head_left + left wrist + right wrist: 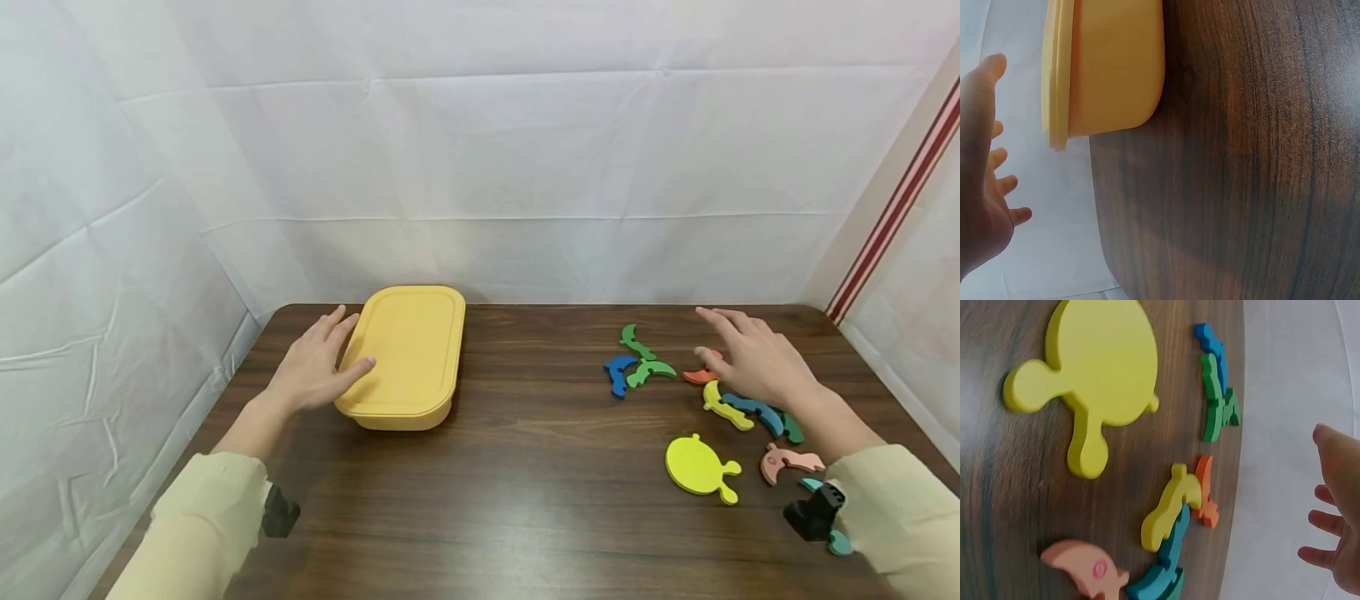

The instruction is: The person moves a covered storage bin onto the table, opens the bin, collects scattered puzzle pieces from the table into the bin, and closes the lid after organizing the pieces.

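My left hand [315,362] reaches over the left side of a lidded yellow plastic box [408,350], fingers spread and thumb overlapping the lid in the head view. The left wrist view shows that hand beside the box's wall [1116,69], holding nothing. Above a scatter of flat coloured puzzle pieces hovers my right hand [757,354], its fingers extended and nothing in its grasp. Closest to it lie an orange piece [699,377], a curved yellow piece [726,407] and a blue piece [756,410]. Nearer the front is a bright yellow round piece with knobs [697,465].
Left of the right hand sit a dark blue piece [618,373] and green pieces [649,370]. A pink piece [787,461] and a teal piece [840,543] lie near the right sleeve. The dark wooden table [525,500] backs onto a white cloth wall [510,150].
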A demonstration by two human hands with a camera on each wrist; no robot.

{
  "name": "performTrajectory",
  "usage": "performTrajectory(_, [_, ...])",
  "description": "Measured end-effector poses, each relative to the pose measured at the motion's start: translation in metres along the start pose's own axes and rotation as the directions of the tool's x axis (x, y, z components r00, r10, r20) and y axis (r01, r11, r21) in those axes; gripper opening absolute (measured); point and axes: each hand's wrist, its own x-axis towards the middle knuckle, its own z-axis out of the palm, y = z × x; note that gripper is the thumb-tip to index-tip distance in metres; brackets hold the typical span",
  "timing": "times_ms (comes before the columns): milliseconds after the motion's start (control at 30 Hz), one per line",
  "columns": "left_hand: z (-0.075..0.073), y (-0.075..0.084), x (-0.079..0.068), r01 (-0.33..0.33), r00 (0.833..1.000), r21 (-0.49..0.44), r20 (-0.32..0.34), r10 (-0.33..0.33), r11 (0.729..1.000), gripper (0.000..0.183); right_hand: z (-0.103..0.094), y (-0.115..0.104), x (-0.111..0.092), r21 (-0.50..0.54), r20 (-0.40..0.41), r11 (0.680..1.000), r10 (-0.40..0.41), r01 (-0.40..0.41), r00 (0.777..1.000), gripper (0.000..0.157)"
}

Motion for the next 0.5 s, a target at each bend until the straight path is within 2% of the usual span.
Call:
performTrajectory(333, [0.003,-0.006,-0.002,0.050,0.998,-0.115,-0.017,-0.052,0.992,0.074,0.004,-0.018,0.008,0.056,-0.042,0.997,-0.048,0.050,0.998,0.058])
performTrajectory(500, [0.005,-0.008,-0.003,0.072,0.997,-0.184,-0.019,-0.077,0.980,0.072,0.007,-0.027,0.013,0.094,-0.026,0.995,-0.037,0.039,0.999,0.058])
